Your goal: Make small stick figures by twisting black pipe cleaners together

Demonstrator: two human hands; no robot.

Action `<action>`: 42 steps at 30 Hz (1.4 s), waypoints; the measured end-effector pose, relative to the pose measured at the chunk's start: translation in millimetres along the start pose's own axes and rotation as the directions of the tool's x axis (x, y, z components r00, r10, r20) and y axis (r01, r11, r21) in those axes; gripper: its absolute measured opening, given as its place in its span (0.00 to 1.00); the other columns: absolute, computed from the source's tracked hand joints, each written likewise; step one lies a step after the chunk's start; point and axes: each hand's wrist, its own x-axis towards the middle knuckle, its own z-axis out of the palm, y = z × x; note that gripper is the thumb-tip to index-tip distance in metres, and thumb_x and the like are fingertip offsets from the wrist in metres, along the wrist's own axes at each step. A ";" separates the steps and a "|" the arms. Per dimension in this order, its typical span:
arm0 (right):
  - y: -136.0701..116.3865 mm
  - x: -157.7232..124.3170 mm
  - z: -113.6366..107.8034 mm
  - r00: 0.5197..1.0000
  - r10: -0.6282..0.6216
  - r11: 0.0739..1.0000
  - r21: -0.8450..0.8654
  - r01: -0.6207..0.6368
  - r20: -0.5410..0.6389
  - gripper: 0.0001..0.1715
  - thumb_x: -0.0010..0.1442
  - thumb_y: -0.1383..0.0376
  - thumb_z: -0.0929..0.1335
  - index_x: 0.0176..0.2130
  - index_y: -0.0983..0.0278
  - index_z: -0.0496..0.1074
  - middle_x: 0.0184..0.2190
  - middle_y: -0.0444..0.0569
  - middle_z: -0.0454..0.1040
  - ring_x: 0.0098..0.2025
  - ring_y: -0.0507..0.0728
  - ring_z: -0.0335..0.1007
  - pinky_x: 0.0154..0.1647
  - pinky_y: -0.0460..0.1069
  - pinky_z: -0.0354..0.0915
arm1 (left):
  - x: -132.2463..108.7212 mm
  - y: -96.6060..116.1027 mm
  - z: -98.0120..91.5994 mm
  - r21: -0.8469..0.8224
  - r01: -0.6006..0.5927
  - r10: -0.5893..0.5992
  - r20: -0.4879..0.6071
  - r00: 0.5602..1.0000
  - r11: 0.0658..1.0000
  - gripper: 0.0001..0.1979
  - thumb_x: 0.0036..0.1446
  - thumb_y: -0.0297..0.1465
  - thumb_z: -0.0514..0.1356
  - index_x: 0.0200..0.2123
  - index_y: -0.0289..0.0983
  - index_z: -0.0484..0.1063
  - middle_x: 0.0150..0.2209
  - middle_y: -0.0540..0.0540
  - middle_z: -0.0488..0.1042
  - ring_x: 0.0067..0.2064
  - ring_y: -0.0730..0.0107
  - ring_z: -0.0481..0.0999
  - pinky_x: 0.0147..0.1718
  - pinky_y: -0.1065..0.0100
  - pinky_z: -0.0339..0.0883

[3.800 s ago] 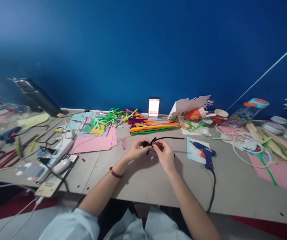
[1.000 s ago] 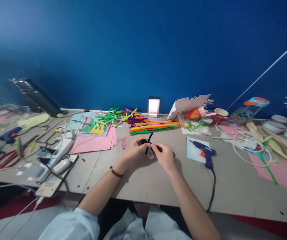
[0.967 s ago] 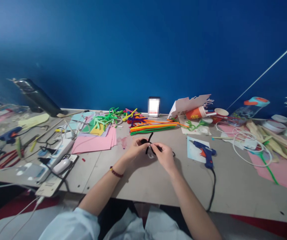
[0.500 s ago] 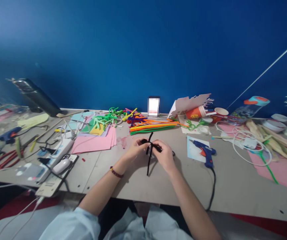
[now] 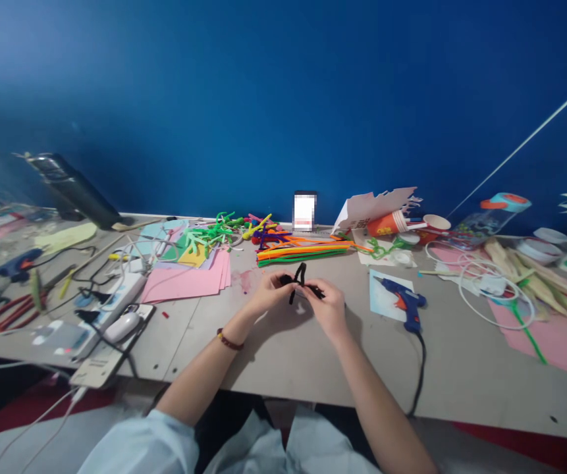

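Here, a black wire [image 5: 302, 272] is pinched by both hands, over the middle of the table [image 5: 283, 368]. By the left hand [image 5: 269, 294] it is held between thumb and finger, with hardly any gap left. By the right hand [image 5: 328, 301] it is nipped the same way, and the two sets of fingertips are almost brought together.

The wire is bent. A thin fold of it is pointed up and away from the body, and its top is tipped a bit to the right. A short end is pointed down, toward the body. So its long line is run up and down between the hands, with a small lean. More black bits are stuck out sideways into each hand, but how they are joined cannot be told, as they are partly covered by fingers.

Both arms are stretched forward and slanted in, so that the hands are met in the middle. A bracelet [image 5: 230, 340] is worn on the left wrist.

Just past the hands, a bright bundle [image 5: 305, 253] is laid sideways. To the left, pink paper [image 5: 189, 284] is spread. To the right, a glue gun [image 5: 414, 303] is set partly on a blue card [image 5: 380, 309]. Farther back, a phone [image 5: 304, 212] is stood by the blue wall [image 5: 283, 99].
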 end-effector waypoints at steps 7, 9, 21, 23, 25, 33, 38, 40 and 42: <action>6.9 4.1 0.4 0.956 0.285 0.935 0.201 -0.293 0.069 0.20 0.52 0.51 0.69 0.24 0.65 0.74 0.20 0.46 0.73 0.24 0.54 0.68 0.25 0.46 0.64 | -2.5 5.0 1.0 0.083 -0.060 0.058 0.022 0.998 0.995 0.11 0.40 0.34 0.68 0.26 0.34 0.73 0.27 0.49 0.72 0.30 0.72 0.68 0.31 0.70 0.61; 9.3 4.2 1.0 0.950 0.303 0.925 0.214 -0.313 0.079 0.21 0.53 0.51 0.68 0.24 0.65 0.73 0.19 0.45 0.72 0.23 0.53 0.68 0.25 0.46 0.64 | -3.2 5.0 1.9 0.032 -0.015 0.014 0.033 0.999 0.999 0.11 0.41 0.35 0.68 0.27 0.34 0.73 0.25 0.50 0.71 0.28 0.74 0.67 0.29 0.71 0.60; 2.0 0.3 1.8 0.995 0.074 0.996 0.060 -0.070 -0.069 0.10 0.58 0.58 0.67 0.33 0.63 0.72 0.29 0.48 0.76 0.30 0.55 0.72 0.34 0.48 0.68 | -1.9 -0.8 4.6 -0.196 0.253 -0.247 0.056 0.967 0.947 0.16 0.47 0.42 0.65 0.28 0.34 0.75 0.26 0.44 0.73 0.27 0.71 0.70 0.24 0.70 0.60; 1.0 0.8 0.6 0.998 0.022 1.000 0.014 -0.021 -0.064 0.10 0.59 0.60 0.65 0.34 0.63 0.73 0.31 0.49 0.77 0.32 0.55 0.73 0.37 0.49 0.68 | -0.9 -2.6 2.5 -0.165 0.222 -0.213 0.065 0.975 0.961 0.14 0.47 0.41 0.65 0.27 0.34 0.74 0.25 0.46 0.71 0.26 0.73 0.69 0.24 0.71 0.59; -0.6 1.2 -0.6 0.998 -0.047 0.998 -0.035 0.045 -0.050 0.09 0.60 0.63 0.64 0.35 0.62 0.74 0.33 0.49 0.77 0.34 0.56 0.73 0.39 0.50 0.68 | 0.4 -5.2 -0.2 -0.116 0.189 -0.179 0.089 0.980 0.975 0.12 0.48 0.39 0.65 0.26 0.34 0.73 0.21 0.49 0.69 0.23 0.75 0.66 0.23 0.71 0.58; 0.2 2.1 -0.3 0.974 -0.223 0.969 -0.096 0.226 0.038 0.12 0.60 0.67 0.64 0.42 0.60 0.74 0.39 0.51 0.75 0.42 0.57 0.72 0.45 0.51 0.68 | 2.9 -5.3 -7.3 -0.009 0.067 -0.065 0.103 0.993 0.998 0.14 0.48 0.38 0.65 0.30 0.33 0.72 0.20 0.53 0.66 0.23 0.78 0.63 0.25 0.72 0.55; 7.2 2.3 0.4 0.973 -0.217 0.966 -0.123 0.226 0.082 0.11 0.61 0.66 0.64 0.40 0.61 0.75 0.37 0.51 0.74 0.40 0.57 0.71 0.44 0.52 0.67 | 2.6 -2.1 -5.3 0.035 0.016 -0.019 0.093 0.996 0.999 0.14 0.47 0.39 0.65 0.30 0.33 0.71 0.24 0.52 0.68 0.24 0.78 0.63 0.25 0.73 0.56; 8.1 2.3 0.2 0.977 -0.199 0.968 -0.139 0.208 0.078 0.10 0.61 0.65 0.64 0.38 0.62 0.75 0.36 0.52 0.75 0.40 0.58 0.70 0.43 0.52 0.67 | 2.2 -1.5 -4.2 0.067 -0.010 0.005 0.077 0.997 0.998 0.14 0.47 0.39 0.65 0.29 0.33 0.71 0.24 0.51 0.68 0.25 0.77 0.63 0.25 0.72 0.57; 7.9 2.3 0.0 0.983 -0.170 0.973 -0.144 0.179 0.075 0.09 0.60 0.64 0.65 0.35 0.62 0.75 0.34 0.52 0.75 0.40 0.59 0.70 0.43 0.53 0.66 | 1.7 -1.5 -3.3 0.098 -0.034 0.028 0.059 0.998 0.995 0.14 0.46 0.39 0.65 0.29 0.34 0.70 0.25 0.51 0.69 0.27 0.75 0.65 0.27 0.72 0.58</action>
